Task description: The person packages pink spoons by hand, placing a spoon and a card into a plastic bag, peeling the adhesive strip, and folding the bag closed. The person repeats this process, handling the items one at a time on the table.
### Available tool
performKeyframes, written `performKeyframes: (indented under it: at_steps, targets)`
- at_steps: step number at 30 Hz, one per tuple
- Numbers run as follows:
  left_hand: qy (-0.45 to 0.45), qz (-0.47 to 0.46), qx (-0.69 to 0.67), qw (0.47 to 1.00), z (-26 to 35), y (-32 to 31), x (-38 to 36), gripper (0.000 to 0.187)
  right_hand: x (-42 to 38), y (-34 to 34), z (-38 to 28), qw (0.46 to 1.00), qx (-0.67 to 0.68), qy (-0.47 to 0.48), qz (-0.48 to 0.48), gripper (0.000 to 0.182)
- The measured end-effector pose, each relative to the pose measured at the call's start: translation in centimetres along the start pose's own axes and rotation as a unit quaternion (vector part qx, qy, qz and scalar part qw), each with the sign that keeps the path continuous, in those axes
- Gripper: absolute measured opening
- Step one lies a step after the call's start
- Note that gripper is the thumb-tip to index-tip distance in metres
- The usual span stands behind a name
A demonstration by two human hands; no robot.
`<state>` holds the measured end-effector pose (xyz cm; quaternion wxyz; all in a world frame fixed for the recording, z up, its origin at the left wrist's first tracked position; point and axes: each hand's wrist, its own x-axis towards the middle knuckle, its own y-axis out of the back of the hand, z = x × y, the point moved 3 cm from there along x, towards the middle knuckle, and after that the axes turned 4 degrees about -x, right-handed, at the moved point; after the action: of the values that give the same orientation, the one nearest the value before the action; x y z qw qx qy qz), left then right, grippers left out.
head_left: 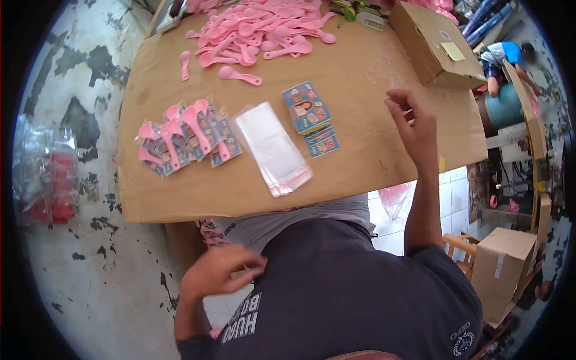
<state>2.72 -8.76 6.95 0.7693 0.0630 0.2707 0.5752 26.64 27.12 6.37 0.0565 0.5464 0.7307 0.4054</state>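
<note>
My left hand (225, 270) hangs in front of my shirt, below the table's near edge, fingers bent and apart with nothing visible in them. Over the right part of the table is my right hand (414, 126), its fingers curled and thumb apart, holding nothing that shows. Nearest to it lies a stack of blue printed cards (306, 107), with more cards (322, 141) just below. Left of the cards is a stack of clear plastic bags (268, 144). Further left, packed pink spoons with cards (195, 129) lie in an overlapping group.
A large pile of loose pink spoons (258, 27) covers the table's far side, two lying apart nearer me. A cardboard box (435, 45) stands at the far right corner. Another person (504, 57) is beyond it. A second box (503, 267) is at lower right.
</note>
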Motion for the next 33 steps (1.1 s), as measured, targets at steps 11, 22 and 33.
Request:
performKeyframes:
  at_steps: [11,22,33]
  targets:
    - [0.401,-0.288,-0.311,0.812,-18.9,-22.0,-22.6,0.032,-4.4,-3.0,2.8,0.981,0.19,-0.049,0.01,0.017]
    - [0.481,-0.094,-0.27,0.829,-14.7,-19.7,-12.6,0.035,-4.2,-3.1,3.9,0.966,0.246,-0.082,0.005,0.015]
    - [0.485,-0.086,-0.253,0.833,-15.1,-18.8,-10.7,0.038,-4.5,-2.6,4.5,0.949,0.298,-0.106,0.017,0.014]
